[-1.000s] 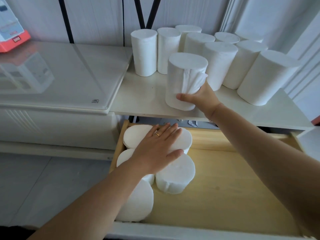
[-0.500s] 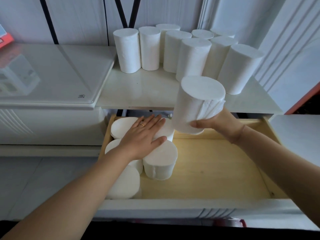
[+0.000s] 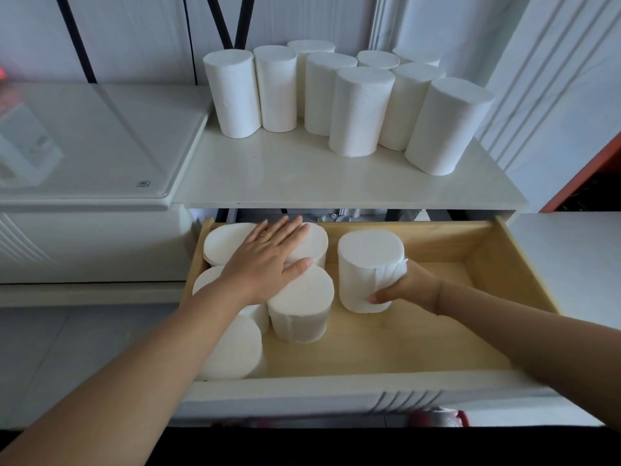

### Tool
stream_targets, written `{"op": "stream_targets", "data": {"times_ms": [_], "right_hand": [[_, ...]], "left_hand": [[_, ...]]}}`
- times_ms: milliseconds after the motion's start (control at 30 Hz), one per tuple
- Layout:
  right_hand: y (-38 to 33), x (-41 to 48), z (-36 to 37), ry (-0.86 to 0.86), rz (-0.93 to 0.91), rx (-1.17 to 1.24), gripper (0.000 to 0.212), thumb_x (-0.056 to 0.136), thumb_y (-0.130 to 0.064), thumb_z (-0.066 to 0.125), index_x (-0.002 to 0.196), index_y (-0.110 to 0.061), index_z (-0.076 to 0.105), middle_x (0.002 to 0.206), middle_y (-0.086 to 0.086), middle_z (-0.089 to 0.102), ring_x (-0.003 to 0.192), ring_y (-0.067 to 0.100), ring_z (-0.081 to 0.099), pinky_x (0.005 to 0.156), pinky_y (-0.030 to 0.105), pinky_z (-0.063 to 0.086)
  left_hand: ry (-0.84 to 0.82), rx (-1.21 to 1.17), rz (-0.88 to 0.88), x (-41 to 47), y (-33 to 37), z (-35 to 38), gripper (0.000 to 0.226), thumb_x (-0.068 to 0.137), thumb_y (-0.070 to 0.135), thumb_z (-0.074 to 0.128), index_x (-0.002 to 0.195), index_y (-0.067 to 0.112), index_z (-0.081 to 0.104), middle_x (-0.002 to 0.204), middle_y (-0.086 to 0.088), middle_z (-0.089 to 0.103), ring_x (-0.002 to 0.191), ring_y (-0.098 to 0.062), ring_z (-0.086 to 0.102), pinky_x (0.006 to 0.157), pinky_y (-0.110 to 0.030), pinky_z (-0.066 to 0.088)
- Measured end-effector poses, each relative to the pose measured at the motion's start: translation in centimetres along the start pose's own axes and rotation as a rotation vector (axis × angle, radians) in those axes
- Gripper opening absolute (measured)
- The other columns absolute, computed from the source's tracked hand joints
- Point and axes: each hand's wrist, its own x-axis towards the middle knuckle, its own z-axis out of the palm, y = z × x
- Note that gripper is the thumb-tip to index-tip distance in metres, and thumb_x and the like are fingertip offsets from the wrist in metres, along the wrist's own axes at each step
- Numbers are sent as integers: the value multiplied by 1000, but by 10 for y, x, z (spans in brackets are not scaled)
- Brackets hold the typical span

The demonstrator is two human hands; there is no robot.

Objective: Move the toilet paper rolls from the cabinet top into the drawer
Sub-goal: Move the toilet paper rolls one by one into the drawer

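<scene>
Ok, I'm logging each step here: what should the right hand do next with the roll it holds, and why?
Probably ease the held roll left until it meets the packed rolls. The right hand grips it upright inside the drawer, and a gap shows between it and those rolls, which the left hand rests on.

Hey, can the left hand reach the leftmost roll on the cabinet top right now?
Probably yes. The left hand lies flat on the drawer rolls, holding nothing, and the leftmost roll has bare cabinet top in front. It only has to rise over the top's front edge.
</scene>
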Motion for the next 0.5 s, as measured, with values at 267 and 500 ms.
{"op": "stream_targets", "data": {"times_ms": [267, 500], "right_hand": [[-5, -7, -15, -217, 113, -78, 68, 65, -13, 85, 122, -32, 52, 117, -10, 64, 116, 14, 56, 84, 14, 50], [-20, -2, -24, -192, 257, 284, 70, 70, -63, 67, 129, -26, 56, 117, -1, 70, 109, 20, 66, 96, 44, 52]], "left_hand": [[-5, -11, 5, 1, -1, -1, 65, 93, 58, 11, 149, 29, -4, 157, 12, -9, 143, -4, -12, 116, -30, -10], [-16, -12, -2, 1, 0, -1, 64, 94, 57, 12, 149, 29, -3, 157, 11, -8, 143, -5, -12, 116, -31, -9]]}}
